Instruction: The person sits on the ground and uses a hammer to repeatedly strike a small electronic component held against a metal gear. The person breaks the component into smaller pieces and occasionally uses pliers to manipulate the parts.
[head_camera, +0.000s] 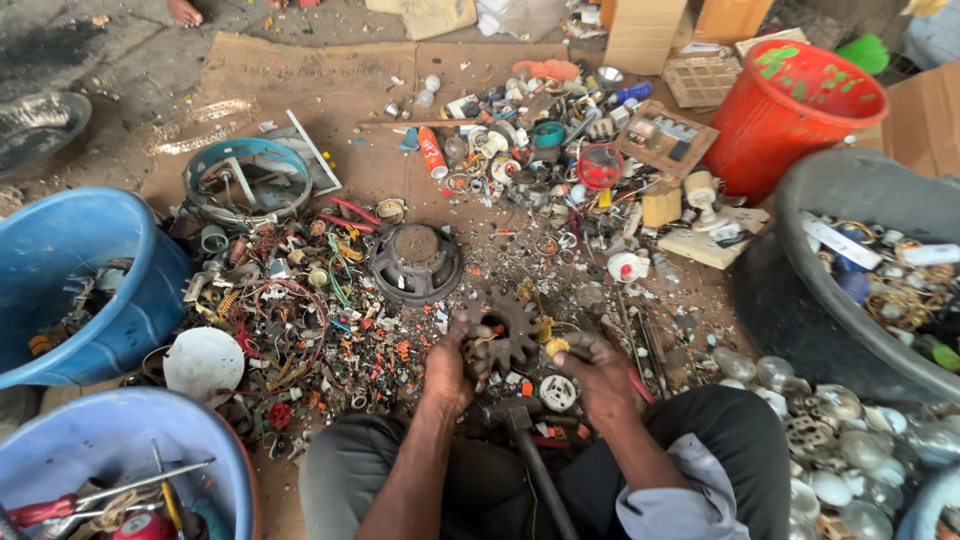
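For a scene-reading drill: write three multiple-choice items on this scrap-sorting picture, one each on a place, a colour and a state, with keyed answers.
1. Where is the round dark fan-motor housing?
A. inside a tub
B. on the ground beyond the hands
C. on the person's lap

2. What colour is the plastic bucket at upper right?
A. red
B. yellow
C. white

3. What are the hands doing?
A. resting empty
B. both on a rusty toothed metal gear
C. lifting a tub

Answers: 1 B, it lies among the scrap ahead; 2 A, red with green smears; 3 B, left hand and right hand flank the gear.
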